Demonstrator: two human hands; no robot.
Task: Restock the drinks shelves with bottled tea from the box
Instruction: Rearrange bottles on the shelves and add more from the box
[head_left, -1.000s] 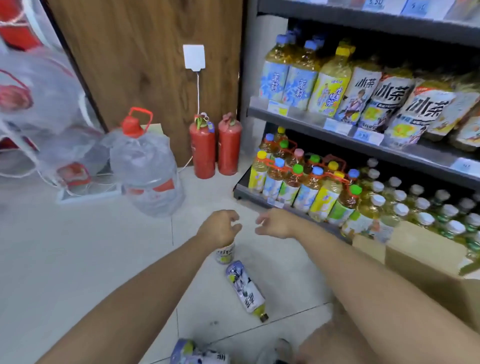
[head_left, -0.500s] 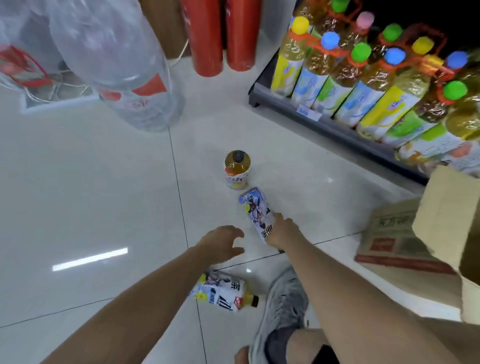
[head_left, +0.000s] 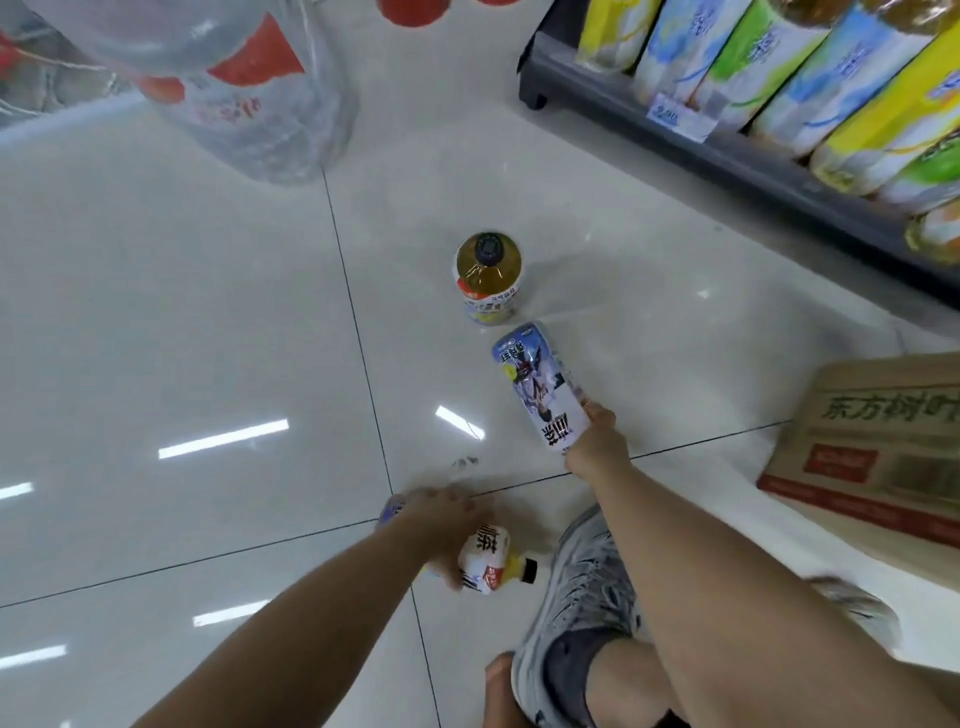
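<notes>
On a shop's pale tiled floor (head_left: 208, 312), an upright bottle (head_left: 488, 275) of amber tea stands alone, its dark cap facing the camera. Just beside the upright bottle, on the person's side of it, a blue-and-white bottle (head_left: 537, 389) lies flat with its base end toward it. The right hand (head_left: 592, 447) grips this bottle's neck end, fingers curled round it and hiding the cap. Farther from the upright bottle, nearer the person, the left hand (head_left: 441, 525) covers a third bottle (head_left: 491, 564) that lies on the tiles. Its fingers wrap round the label, though blur softens the grip, and the yellow neck and black cap poke out to the right. To the right of the upright bottle and nearer the person, a brown cardboard box (head_left: 872, 457) with a red band reaches the frame's edge. Beyond the upright bottle to the right, a dark bottom shelf (head_left: 727, 150) carries a row of labelled drinks (head_left: 779, 67). Beyond it to the left stands a big clear water jug (head_left: 249, 88). A grey shoe (head_left: 582, 597) sits well nearer the person than the upright bottle, close to the third bottle's cap.
</notes>
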